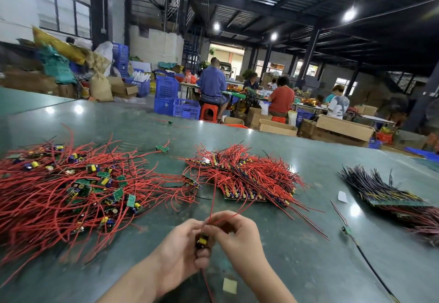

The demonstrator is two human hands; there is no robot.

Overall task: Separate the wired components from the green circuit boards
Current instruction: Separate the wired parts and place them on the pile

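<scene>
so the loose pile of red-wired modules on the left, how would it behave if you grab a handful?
Pile of red-wired modules: probably floppy, since the thin wires curve and splay. It likely snags, strands crossing each other, so neighbours would drag along. Probably light; the small boards are tiny.

- Hands: 2, left hand (180, 243) and right hand (237, 234)
- Held module (202, 241): 1, between the two hands
- Wire heaps on table (297, 267): 3, namely left heap (71, 191), middle heap (242, 179), right heap (384, 193)
- Boards and wires within each heap: too many and too tangled to count
- Loose modules lying apart from heaps: 3 ( (162, 148), (347, 230), (170, 122))
- Paper scraps: 2 ( (230, 286), (342, 196))
- Seated workers at far tables: at least 4
- Red stools: 2 in view
</scene>
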